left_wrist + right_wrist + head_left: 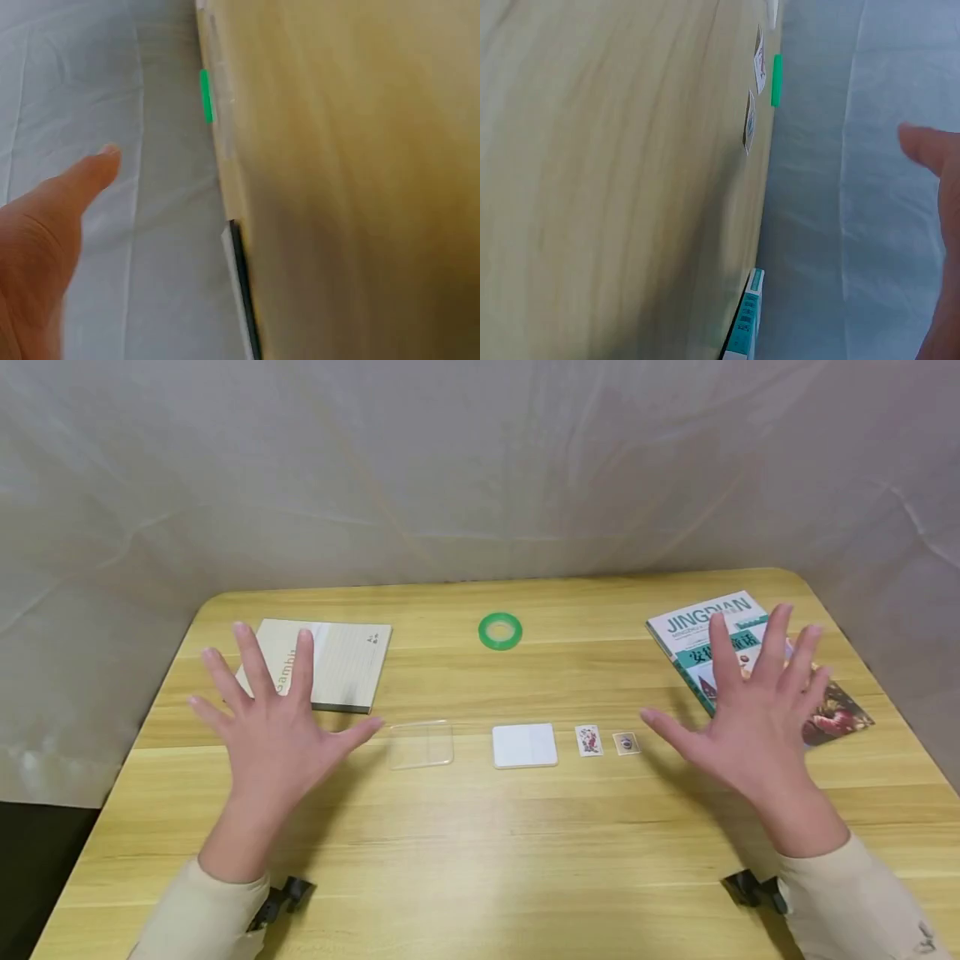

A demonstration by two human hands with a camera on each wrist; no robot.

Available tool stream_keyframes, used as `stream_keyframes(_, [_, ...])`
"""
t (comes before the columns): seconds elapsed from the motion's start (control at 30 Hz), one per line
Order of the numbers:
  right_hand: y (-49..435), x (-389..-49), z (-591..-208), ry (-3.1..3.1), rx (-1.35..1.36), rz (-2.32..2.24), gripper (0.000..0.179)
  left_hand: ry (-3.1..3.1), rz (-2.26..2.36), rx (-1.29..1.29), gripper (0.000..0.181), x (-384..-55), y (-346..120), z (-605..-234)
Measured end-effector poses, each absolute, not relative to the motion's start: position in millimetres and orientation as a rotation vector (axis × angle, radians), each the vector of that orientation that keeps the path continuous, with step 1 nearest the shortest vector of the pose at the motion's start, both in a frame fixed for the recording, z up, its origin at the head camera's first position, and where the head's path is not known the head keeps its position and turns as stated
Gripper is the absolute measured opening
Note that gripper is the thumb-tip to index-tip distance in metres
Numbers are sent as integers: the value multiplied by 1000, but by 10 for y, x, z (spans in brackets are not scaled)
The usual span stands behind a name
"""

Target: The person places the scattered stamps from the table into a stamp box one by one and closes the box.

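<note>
My left hand (277,739) is held above the table with its fingers spread, near a cream notebook (345,664). On the other side my right hand (757,731) hovers with fingers spread too, partly covering a magazine (686,647). Neither hand touches anything. Between them lie a clear plastic case piece (422,745), a white rectangular case or card stack (525,746), a small sticker with a flower-like print (588,741) and a smaller square sticker (626,743). Behind these sits a roll of green tape (500,632).
The wooden table (480,852) has rounded back corners. A pale cloth (480,468) hangs behind it and along the sides. A black wrist mount (288,893) sticks out from the left sleeve, and another mount (753,891) from the right sleeve.
</note>
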State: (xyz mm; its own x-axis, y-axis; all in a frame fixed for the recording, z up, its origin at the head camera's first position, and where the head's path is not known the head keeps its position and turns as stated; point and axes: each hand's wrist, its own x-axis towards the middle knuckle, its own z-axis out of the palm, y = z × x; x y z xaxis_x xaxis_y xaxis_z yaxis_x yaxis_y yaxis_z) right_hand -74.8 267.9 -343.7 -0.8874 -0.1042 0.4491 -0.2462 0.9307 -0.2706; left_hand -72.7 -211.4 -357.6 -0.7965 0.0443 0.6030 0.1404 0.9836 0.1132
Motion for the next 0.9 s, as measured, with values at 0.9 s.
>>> stream_keyframes(0.9, [2302,-784,-3802,-2607,518,1468,53,-2616,-2105,-231,121,-702,-810,-3703])
